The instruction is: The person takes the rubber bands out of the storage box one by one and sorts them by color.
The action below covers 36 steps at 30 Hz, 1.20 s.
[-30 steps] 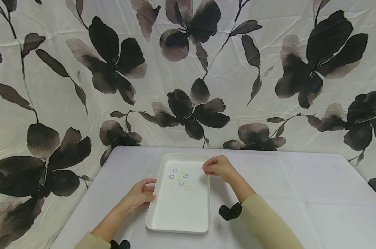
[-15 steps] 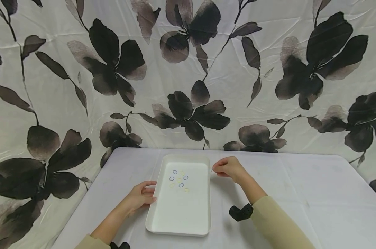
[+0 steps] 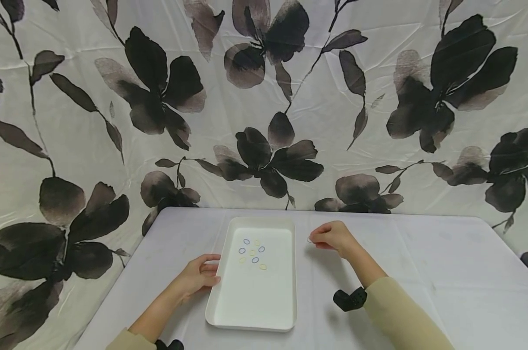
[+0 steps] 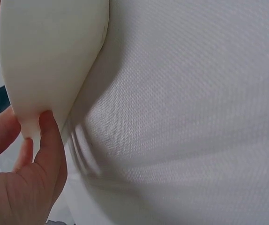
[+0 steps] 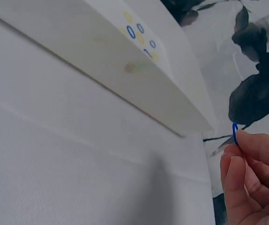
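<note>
In the head view, a white tray (image 3: 251, 296) lies on the table, with several small blue and yellow rubber bands grouped in its far half. One blue band (image 3: 255, 260) is nearest the middle of the tray. My left hand (image 3: 195, 277) holds the tray's left edge; in the left wrist view, fingertips (image 4: 47, 115) meet its wall. My right hand (image 3: 333, 237) is off to the right of the tray, above the table. Between thumb and finger it pinches a thin blue rubber band (image 5: 235, 133), clearest in the right wrist view.
A white cloth covers the table (image 3: 412, 272). Behind its far edge hangs a pale curtain (image 3: 377, 121) printed with dark flowers. Black straps (image 3: 350, 299) sit at the wrists. The tray's raised rim stands between the two hands.
My right hand has moved right, from over the tray's right rim to beside the tray, carrying the pinched rubber band. My left hand and the tray stay nearly still.
</note>
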Tool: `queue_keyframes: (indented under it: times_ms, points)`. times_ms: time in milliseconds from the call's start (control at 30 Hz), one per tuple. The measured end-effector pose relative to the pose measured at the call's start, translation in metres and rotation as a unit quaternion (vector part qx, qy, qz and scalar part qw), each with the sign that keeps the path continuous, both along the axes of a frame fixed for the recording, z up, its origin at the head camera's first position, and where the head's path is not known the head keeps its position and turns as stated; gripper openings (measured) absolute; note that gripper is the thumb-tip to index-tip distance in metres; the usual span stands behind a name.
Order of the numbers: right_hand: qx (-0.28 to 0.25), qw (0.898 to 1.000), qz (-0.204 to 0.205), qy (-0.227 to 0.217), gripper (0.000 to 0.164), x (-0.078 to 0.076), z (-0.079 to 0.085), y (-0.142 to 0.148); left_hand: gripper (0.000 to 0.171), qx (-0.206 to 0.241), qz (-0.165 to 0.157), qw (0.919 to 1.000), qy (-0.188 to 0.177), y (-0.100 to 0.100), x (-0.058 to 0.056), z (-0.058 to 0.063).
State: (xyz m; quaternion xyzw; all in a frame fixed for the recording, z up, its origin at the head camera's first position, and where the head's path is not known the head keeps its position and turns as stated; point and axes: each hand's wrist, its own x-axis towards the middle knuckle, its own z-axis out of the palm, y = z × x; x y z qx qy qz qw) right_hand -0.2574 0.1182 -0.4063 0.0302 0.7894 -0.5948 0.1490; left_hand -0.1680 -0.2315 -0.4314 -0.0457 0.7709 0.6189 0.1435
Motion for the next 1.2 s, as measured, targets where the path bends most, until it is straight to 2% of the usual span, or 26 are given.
queue_keyframes:
  times_ms: [200, 333, 500, 733, 900, 1200]
  points:
    - [-0.014, 1.000, 0.010, 0.006, 0.015, 0.001, -0.004, 0.010, 0.059, -0.009, 0.019, 0.9997, -0.012, 0.004, 0.002, 0.002]
    - [-0.010, 1.000, -0.003, -0.003, 0.015, 0.002, -0.012, 0.013, 0.058, -0.012, 0.030, 0.9993, -0.018, 0.005, 0.002, -0.001]
    - [0.016, 0.999, -0.029, -0.012, 0.014, 0.002, -0.026, 0.011, 0.057, -0.010, 0.024, 0.9995, -0.015, 0.005, 0.004, -0.003]
    - [0.032, 0.999, -0.040, -0.009, 0.010, 0.003, -0.044, 0.006, 0.057, -0.023, 0.025, 0.9994, -0.007, 0.005, 0.005, -0.003]
    - [0.028, 0.998, -0.061, -0.009, 0.008, 0.000, -0.057, 0.004, 0.059, -0.019, 0.021, 0.9996, -0.008, 0.003, 0.004, -0.002]
    - [0.058, 0.995, -0.079, 0.000, 0.009, 0.000, -0.051, 0.002, 0.057, -0.023, 0.031, 0.9992, -0.012, 0.005, 0.000, 0.000]
